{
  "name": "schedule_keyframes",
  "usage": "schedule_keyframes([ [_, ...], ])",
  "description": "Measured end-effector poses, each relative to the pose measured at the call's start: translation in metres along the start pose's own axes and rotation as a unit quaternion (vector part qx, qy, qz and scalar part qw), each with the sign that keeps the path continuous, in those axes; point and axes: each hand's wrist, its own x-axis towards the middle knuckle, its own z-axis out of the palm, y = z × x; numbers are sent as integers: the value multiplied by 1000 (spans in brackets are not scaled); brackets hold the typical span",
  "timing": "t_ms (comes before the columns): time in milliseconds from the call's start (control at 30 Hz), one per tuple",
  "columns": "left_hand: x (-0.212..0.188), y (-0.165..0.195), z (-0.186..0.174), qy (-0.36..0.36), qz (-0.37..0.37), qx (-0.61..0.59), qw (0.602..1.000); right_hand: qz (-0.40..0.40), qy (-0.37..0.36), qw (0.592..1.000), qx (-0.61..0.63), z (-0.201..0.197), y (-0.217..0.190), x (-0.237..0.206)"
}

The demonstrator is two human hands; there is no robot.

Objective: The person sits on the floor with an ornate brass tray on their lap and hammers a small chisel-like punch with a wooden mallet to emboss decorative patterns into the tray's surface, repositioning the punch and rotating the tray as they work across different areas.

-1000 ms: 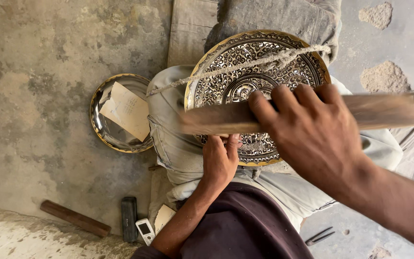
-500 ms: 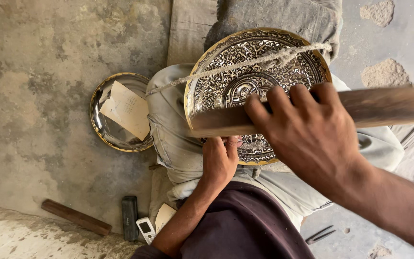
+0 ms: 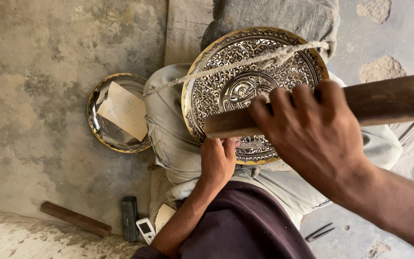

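2 hands busy: my right hand (image 3: 312,139) grips a wooden stick (image 3: 389,98); my left hand (image 3: 218,160) pinches something unseen against the engraved brass plate (image 3: 245,86).

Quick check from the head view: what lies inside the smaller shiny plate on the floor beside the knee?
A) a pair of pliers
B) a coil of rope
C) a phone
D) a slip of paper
D: a pale slip of paper rests in the smaller shiny plate, while the rope runs across the engraved plate instead.
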Motion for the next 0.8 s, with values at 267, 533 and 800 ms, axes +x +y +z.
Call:
schedule_keyframes([
  [267,-3,5,-3,2,18,-3,1000,-12,-86,996,24,-1,2,-3],
  [533,-6,-11,0,40,33,23,998,-7,29,1000,-9,-4,-6,-3],
  [800,-1,2,-12,49,21,89,995,-3,43,995,-88,8,2,-19],
])
